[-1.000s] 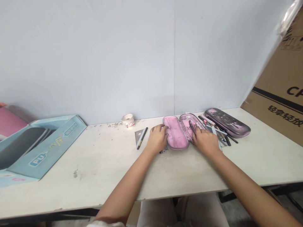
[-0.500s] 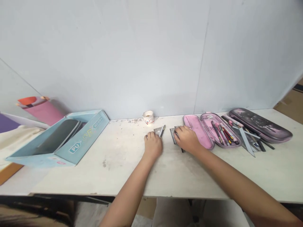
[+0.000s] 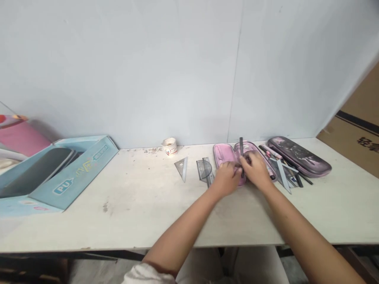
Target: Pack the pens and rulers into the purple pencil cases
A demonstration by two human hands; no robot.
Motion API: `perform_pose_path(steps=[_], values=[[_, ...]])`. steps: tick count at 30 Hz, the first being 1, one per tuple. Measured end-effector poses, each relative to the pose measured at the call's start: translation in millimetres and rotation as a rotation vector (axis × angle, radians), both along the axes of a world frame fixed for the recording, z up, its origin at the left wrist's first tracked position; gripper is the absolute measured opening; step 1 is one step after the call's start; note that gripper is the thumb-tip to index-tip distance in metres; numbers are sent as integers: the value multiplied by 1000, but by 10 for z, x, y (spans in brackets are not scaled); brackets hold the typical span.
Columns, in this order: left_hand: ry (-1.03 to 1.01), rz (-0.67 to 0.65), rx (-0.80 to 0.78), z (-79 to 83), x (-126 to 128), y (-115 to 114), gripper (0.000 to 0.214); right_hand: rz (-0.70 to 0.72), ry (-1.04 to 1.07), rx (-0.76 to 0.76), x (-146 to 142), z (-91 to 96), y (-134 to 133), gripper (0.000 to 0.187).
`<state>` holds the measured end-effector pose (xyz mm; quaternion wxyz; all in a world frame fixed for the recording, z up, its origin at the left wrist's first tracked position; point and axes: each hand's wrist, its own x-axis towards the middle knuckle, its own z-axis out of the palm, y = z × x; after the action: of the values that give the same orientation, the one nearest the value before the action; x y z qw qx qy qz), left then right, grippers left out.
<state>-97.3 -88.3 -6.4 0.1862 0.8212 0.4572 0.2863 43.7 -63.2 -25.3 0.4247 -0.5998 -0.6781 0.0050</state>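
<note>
Both hands meet over the open pencil case (image 3: 222, 152) with pink lining. A dark pen (image 3: 241, 145) stands nearly upright between them, its top end showing. My right hand (image 3: 257, 167) is closed on the pen. The fingers of my left hand (image 3: 227, 178) are curled in at its lower part, partly hidden. Left of the case lie clear rulers with a protractor (image 3: 204, 169), and farther left a set square (image 3: 181, 167). More pens in the case's right half are mostly covered by my right hand.
To the right are set squares and pens (image 3: 284, 177) beside a closed black pencil case (image 3: 299, 156). A paper cup (image 3: 169, 146) stands near the wall. On the left is a light blue box (image 3: 84, 173) holding a dark grey case (image 3: 41, 169). A cardboard carton (image 3: 355, 130) is at far right.
My left hand has left the set square and moved right to the pencil case. My right hand has come off the rulers to the case. The pen by the set square is gone from there.
</note>
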Motion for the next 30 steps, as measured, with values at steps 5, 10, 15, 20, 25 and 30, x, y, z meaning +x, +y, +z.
perform_pose_path(steps=[5, 10, 15, 20, 25, 30], values=[[190, -61, 87, -140, 391, -60, 39, -307, -258, -8, 533, -144, -40, 36], [251, -46, 86, -222, 376, -45, 37, -315, -427, -154, 547, -221, -74, 41], [176, 20, 74, -163, 52, -8, 32, -278, -474, -209, 505, -209, -100, 40], [32, 153, 77, -134, -486, 94, 27, -190, -469, -105, 341, -137, -121, 32], [-208, 436, 67, -178, -1141, 267, 26, 150, -511, -13, -354, -6, -169, 24], [-366, 676, 24, -279, -1581, 346, 30, 441, -577, -24, -1307, 46, -138, 23]])
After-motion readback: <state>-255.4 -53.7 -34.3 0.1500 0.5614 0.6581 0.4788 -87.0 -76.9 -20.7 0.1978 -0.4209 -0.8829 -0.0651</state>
